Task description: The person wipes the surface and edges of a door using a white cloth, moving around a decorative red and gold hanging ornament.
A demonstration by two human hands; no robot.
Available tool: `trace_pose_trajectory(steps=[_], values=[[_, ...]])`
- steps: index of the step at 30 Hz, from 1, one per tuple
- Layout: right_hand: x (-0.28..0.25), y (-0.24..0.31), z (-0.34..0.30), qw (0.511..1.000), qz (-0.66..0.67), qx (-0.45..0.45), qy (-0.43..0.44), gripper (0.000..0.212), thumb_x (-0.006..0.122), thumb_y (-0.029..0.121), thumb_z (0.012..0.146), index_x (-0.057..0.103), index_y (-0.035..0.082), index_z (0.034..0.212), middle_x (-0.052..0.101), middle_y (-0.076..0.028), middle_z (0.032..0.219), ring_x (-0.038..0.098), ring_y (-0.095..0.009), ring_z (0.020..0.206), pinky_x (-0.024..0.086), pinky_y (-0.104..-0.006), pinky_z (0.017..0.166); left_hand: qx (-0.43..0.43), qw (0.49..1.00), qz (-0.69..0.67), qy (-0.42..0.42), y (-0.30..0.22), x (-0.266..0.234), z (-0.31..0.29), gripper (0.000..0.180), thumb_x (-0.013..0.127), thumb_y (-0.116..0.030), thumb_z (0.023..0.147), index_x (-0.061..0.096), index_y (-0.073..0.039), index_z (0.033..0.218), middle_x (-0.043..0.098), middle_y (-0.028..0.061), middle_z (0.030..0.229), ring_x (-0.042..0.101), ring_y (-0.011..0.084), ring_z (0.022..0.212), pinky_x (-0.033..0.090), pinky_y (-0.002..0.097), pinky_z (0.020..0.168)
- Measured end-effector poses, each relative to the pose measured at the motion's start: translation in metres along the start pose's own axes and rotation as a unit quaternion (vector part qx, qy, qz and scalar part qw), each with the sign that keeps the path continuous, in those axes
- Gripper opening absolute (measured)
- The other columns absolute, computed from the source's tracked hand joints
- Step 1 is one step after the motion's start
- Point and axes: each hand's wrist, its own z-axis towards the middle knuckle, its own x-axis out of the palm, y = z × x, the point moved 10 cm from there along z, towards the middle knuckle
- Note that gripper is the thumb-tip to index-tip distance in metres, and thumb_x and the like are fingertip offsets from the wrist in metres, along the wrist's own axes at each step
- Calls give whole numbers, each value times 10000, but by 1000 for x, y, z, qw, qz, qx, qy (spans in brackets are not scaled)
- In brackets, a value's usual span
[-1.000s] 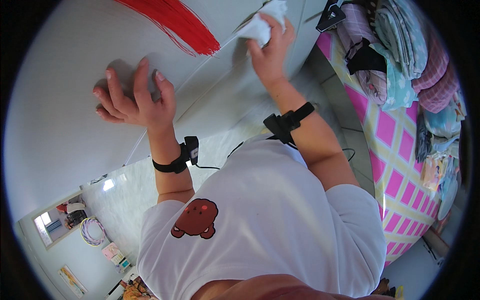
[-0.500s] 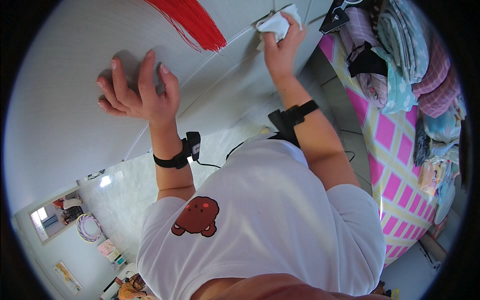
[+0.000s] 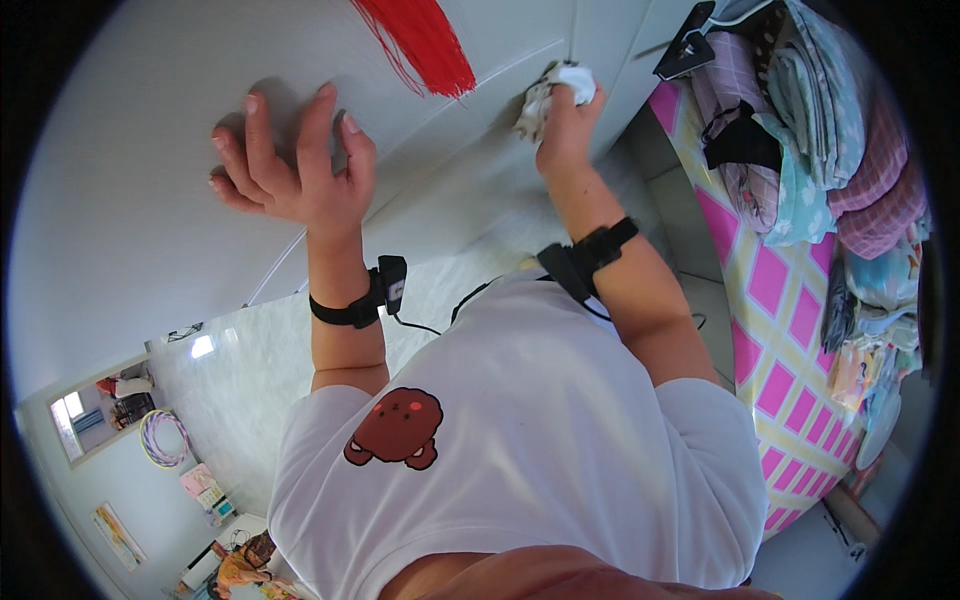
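Note:
My left hand (image 3: 290, 175) rests with its fingers spread against a pale grooved panel (image 3: 160, 230), holding nothing. To the right, my right hand (image 3: 572, 125) grips a crumpled white cloth (image 3: 538, 105) against the same panel, near a seam. Part of the cloth bulges out beyond the fingers and shows darker marks. Between the two hands, at the top, a red tassel (image 3: 425, 45) hangs on the panel. Each wrist wears a black strap with a small device.
On the right, a surface with a pink diamond-patterned cover (image 3: 770, 280) bears folded bedding (image 3: 815, 100) and bagged items. A black clamp (image 3: 688, 48) sits at its far corner. Pale floor (image 3: 240, 400) lies below the panel. Hoops (image 3: 164, 438) are at the lower left.
The right hand has moved down the panel with the cloth, which is now bunched differently. The left hand stays spread on the panel, and the view has shifted slightly.

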Motion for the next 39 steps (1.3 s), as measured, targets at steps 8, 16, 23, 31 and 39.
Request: trace_pose_trajectory(steps=[8, 16, 23, 31, 39], values=[[7, 22, 5, 991, -71, -110, 23, 403, 612, 146, 851, 429, 119, 1208, 512, -25, 967, 515, -105, 839, 448, -252, 684, -2, 1000, -11, -8, -2, -2, 0, 222, 580, -359, 801, 706, -284, 968, 501, 83, 1335, 310, 314, 1341, 64, 460, 1105], [90, 137, -75, 778, -300, -526, 168, 583, 662, 87, 669, 510, 120, 1230, 335, -229, 1306, 282, -415, 1209, 234, -512, 1031, 1, 1000, -3, -17, -2, -4, 2, 234, 593, -297, 760, 696, -303, 969, 524, 70, 1315, 332, 318, 1332, 62, 468, 1117], [61, 96, -59, 782, -348, -491, 162, 572, 633, 60, 659, 537, 148, 1216, 378, -210, 1281, 307, -402, 1205, 255, -483, 1025, -37, 997, -61, 20, -7, -2, 8, 297, 611, -297, 749, 690, -289, 1035, 513, 63, 1323, 341, 306, 1320, -5, 493, 1113], [126, 181, -106, 673, -352, -630, 165, 613, 646, 90, 629, 605, 252, 1219, 416, -178, 1273, 329, -380, 1199, 251, -504, 1017, 0, 989, -94, 116, -44, 23, -4, 343, 618, -333, 754, 673, -301, 1091, 504, 32, 1344, 369, 249, 1304, -38, 538, 1095], [76, 76, -98, 569, -458, -614, 299, 645, 673, -20, 549, 675, 269, 1126, 445, -130, 1250, 352, -364, 1207, 253, -505, 1042, 34, 968, -203, 146, -52, 27, -23, 77, 691, -256, 718, 643, -197, 707, 586, 26, 1222, 403, 253, 1293, -41, 502, 1117]])
